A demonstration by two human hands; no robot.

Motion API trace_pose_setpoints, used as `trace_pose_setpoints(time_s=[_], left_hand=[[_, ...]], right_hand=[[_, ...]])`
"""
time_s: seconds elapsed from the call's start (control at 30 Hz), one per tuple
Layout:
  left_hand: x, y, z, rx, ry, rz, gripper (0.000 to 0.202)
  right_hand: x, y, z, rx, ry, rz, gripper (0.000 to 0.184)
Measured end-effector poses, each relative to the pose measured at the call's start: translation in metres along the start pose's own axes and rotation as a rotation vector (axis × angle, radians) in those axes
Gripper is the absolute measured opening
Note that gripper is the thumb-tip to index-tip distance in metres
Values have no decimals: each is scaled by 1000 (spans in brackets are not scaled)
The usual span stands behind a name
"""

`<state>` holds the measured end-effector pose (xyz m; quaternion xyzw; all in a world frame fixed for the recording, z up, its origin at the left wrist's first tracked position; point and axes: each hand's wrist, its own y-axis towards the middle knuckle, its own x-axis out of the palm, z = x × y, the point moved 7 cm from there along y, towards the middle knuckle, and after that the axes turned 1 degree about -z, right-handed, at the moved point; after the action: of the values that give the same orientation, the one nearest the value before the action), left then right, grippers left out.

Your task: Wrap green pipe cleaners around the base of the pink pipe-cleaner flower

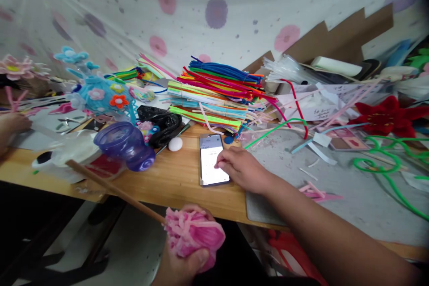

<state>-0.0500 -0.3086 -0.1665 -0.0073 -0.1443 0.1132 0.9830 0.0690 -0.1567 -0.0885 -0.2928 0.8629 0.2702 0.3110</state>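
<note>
My left hand [182, 264] is closed round a fluffy pink pipe-cleaner flower [194, 232] below the table edge; its wooden stick [114, 190] slants up to the left. My right hand [239, 167] rests on the wooden table [174, 178], fingers curled, with a fingertip touching the lit screen of a smartphone [212, 159] that lies flat there.
A big stack of coloured pipe cleaners [214, 94] lies behind the phone. A purple vase [125, 145] lies on its side, beside a black bag [161, 125] and a small white egg shape [175, 144]. Another person's hand [13, 123] is at far left. A grey mat [335, 187] carries green wire and scraps.
</note>
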Motion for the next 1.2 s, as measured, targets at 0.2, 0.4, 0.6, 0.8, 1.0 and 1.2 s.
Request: trace_pose_setpoints(time_s=[0.2,0.4,0.6,0.8,1.0,1.2], left_hand=[[-1,2,0,-47,-17,70,56],[48,10,25,-93,-90,-117,54],[95,7,34,-111,-78,-260,46],[111,0,21,-164,-102,-178,45],[116,-5,23,-126,-119,-143,51],[106,7,36,-20,129,-168,39]], right_hand=[[-23,-27,-48,-4,297,32,24],[18,-74,-71,43,370,-122,83],[15,-93,-50,86,423,78,112],[5,-102,-41,61,406,157,101],[3,-108,-41,-26,356,178,111],[-20,-104,-51,-123,408,-59,100]])
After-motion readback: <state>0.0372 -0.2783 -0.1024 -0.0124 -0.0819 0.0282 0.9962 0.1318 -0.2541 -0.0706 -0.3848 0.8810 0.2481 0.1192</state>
